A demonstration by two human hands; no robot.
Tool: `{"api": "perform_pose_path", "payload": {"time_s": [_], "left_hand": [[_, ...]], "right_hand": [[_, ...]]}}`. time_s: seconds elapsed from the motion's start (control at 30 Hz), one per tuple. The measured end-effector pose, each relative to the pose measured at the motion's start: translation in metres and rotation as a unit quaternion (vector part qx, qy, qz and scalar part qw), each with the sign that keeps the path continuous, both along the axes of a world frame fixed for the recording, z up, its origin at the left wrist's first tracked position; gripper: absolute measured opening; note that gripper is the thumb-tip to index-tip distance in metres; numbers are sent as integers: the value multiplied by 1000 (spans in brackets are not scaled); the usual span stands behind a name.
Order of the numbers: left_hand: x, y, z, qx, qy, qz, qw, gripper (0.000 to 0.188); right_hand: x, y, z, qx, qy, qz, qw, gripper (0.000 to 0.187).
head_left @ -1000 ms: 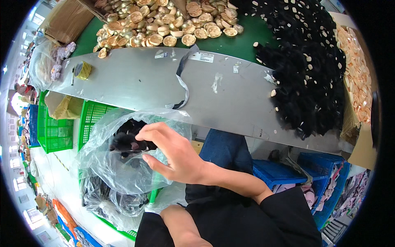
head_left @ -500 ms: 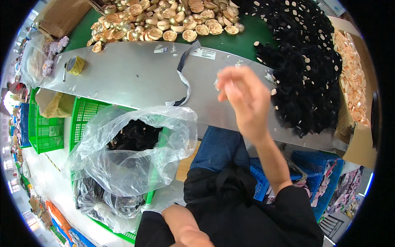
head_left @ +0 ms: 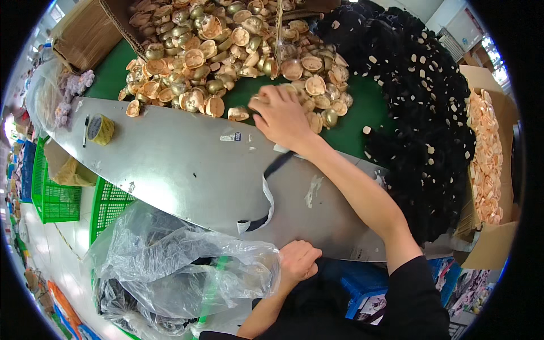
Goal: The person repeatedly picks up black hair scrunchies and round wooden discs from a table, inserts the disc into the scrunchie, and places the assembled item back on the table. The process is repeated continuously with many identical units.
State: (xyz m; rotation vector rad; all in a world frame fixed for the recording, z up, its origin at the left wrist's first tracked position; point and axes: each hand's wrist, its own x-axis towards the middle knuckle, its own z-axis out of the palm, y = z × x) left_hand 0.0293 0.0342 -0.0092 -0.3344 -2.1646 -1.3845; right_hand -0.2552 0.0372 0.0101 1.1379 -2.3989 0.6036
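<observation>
My right hand (head_left: 283, 118) reaches over the table to the near edge of a heap of half-round shells (head_left: 212, 54), gold outside and peach inside. Its thumb stands apart from the fingers, whose tips are blurred among the shells. A loose shell (head_left: 238, 114) lies just left of the thumb. At the table's front edge, my left hand (head_left: 299, 262) is closed with the fingers curled in; whatever it may hold is hidden. Beside its wrist is a clear plastic bag (head_left: 181, 263). Between the hands, a dark and white strip (head_left: 268, 195) lies on the metal tabletop (head_left: 164, 164).
Black fluffy material (head_left: 419, 113) dotted with pale pieces covers the right side. Beyond it stands a cardboard box (head_left: 481, 249) of peach-coloured parts (head_left: 485, 164). A yellow tape roll (head_left: 102, 130) and a pen (head_left: 85, 131) lie at left, above green crates (head_left: 56, 190).
My right hand has moved forward and left into the shell heap. My left hand has come up from my lap to the table edge. The view has tilted toward the far side.
</observation>
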Motion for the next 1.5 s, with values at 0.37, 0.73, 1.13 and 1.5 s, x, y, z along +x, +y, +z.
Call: {"api": "perform_pose_path", "payload": {"time_s": [0.37,0.73,1.13,1.5], "left_hand": [[-11,6,2,-2,30,-16,999,20],[-8,11,1,-2,35,7,999,19],[-5,10,-4,-41,27,21,999,18],[-6,11,1,-20,19,6,1000,18]], "right_hand": [[37,59,1,-44,-5,-138,989,28],[43,72,0,-215,-6,-117,969,15],[63,85,-3,-419,-224,-168,864,28],[95,108,-10,-531,-282,-159,783,16]]}}
